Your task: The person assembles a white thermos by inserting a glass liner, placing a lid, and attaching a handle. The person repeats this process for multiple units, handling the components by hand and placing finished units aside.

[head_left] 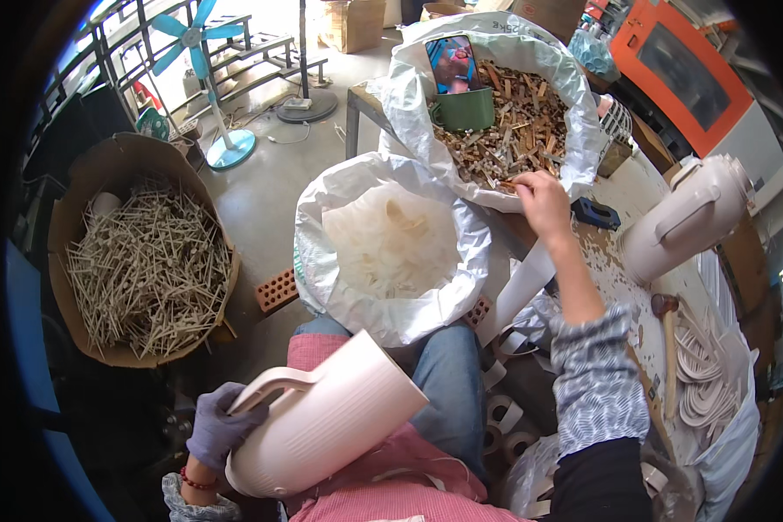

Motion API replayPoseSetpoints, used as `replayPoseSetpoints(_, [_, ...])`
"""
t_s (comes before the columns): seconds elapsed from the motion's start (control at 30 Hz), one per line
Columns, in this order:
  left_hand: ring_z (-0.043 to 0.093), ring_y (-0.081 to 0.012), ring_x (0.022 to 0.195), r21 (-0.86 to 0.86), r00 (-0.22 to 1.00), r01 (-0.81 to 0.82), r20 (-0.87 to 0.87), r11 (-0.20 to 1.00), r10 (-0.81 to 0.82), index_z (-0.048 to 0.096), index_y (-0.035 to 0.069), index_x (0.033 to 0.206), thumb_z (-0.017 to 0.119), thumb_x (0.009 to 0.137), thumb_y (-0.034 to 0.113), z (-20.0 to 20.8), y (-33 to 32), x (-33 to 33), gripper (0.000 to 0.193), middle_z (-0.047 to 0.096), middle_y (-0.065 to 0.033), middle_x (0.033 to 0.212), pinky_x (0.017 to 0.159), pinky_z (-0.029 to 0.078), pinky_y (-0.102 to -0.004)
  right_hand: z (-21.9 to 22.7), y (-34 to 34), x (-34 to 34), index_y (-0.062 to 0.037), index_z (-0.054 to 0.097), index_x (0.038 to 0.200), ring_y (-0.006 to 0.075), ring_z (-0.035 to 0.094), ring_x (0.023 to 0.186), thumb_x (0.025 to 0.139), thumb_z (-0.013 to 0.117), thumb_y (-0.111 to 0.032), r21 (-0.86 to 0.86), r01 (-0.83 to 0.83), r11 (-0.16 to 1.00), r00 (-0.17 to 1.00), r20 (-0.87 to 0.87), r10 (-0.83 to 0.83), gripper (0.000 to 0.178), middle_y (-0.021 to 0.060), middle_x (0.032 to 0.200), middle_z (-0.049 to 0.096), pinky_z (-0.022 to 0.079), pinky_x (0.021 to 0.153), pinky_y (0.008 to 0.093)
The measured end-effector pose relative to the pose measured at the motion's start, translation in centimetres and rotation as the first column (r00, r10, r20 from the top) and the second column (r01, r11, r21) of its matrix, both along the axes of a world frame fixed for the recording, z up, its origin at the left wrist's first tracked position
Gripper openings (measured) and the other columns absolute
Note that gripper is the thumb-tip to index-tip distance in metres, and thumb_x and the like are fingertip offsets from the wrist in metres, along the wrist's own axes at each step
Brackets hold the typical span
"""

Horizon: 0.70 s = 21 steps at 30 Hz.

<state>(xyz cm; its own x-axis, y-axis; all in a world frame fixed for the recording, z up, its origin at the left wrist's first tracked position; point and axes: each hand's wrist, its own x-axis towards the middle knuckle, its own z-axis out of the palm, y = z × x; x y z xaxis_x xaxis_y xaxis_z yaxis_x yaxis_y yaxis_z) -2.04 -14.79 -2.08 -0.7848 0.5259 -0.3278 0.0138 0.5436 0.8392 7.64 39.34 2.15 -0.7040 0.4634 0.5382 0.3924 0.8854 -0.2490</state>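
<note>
A pale pink plastic jug shell (344, 413) with a ribbed side and a loop handle lies tilted across my lap, its wide end up to the right. My left hand (222, 426), in a grey-purple glove, is closed around the lower part of its handle. My bare right hand (545, 204) is at the near rim of a white sack (413, 109) full of small brown strips (531, 104). Its fingers are pinched together; a thin brown piece shows by the tips, but whether they hold it is unclear. Nearer me stands another white sack (313, 261) with whitish translucent pieces.
A carton (70, 287) of thin beige sticks stands left, near a blue fan (226, 148). A phone (454, 65) leans in a green mug (465, 111). The right-hand bench carries a beige jug (687, 222), a blue-black tool (595, 214), a hammer (668, 348) and coiled strips (705, 374).
</note>
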Motion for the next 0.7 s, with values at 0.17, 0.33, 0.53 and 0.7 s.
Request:
replayPoseSetpoints(0.17, [0.056,-0.0049,0.061,0.021,0.995,0.099,0.014,0.995,-0.099,0.069,0.000,0.093,0.080,0.074,0.015,2.0,3.0,-0.4,0.026,0.066,-0.0017,0.071,0.057,0.049,-0.0225,1.0,3.1,-2.2,-0.0101,0.073,0.087,0.0304,0.065,0.090,0.071,0.071,-0.020,-0.036,0.065,0.997,0.887,0.459,-0.041,0.018,0.0112,0.092,0.069,0.051,0.080,0.0411])
replayPoseSetpoints(0.33, [0.065,-0.0164,0.063,-0.094,0.821,0.567,-0.012,0.819,-0.570,0.069,0.010,0.102,0.076,0.077,0.042,1.9,9.6,-0.2,0.041,0.067,-0.0069,0.072,0.061,0.051,-0.0306,2.3,6.1,-1.3,-0.0084,0.068,0.078,0.0277,0.067,0.076,0.070,0.075,-0.024,-0.130,0.096,0.987,0.943,0.329,-0.049,0.019,0.0101,0.078,0.069,0.051,0.068,0.0388])
replayPoseSetpoints(0.53, [0.068,-0.0270,0.072,-0.266,0.490,0.824,-0.114,0.501,-0.865,0.065,0.013,0.114,0.066,0.079,0.058,1.4,13.8,1.0,0.057,0.069,-0.0118,0.081,0.071,0.052,-0.0381,1.5,6.7,-0.5,-0.0074,0.069,0.082,0.0276,0.067,0.076,0.071,0.074,-0.023,-0.175,-0.014,0.985,0.980,0.193,0.048,0.020,0.0114,0.080,0.069,0.051,0.069,0.0382])
replayPoseSetpoints(0.7, [0.068,-0.0263,0.072,-0.265,0.534,0.822,0.053,0.504,-0.844,0.065,0.012,0.115,0.067,0.081,0.053,2.5,13.9,0.9,0.053,0.070,-0.0124,0.082,0.070,0.052,-0.0356,0.9,7.9,-0.3,-0.0101,0.072,0.089,0.0287,0.063,0.089,0.076,0.071,-0.020,0.215,-0.167,0.962,0.985,0.076,0.154,0.017,0.0109,0.091,0.066,0.049,0.077,0.0378])
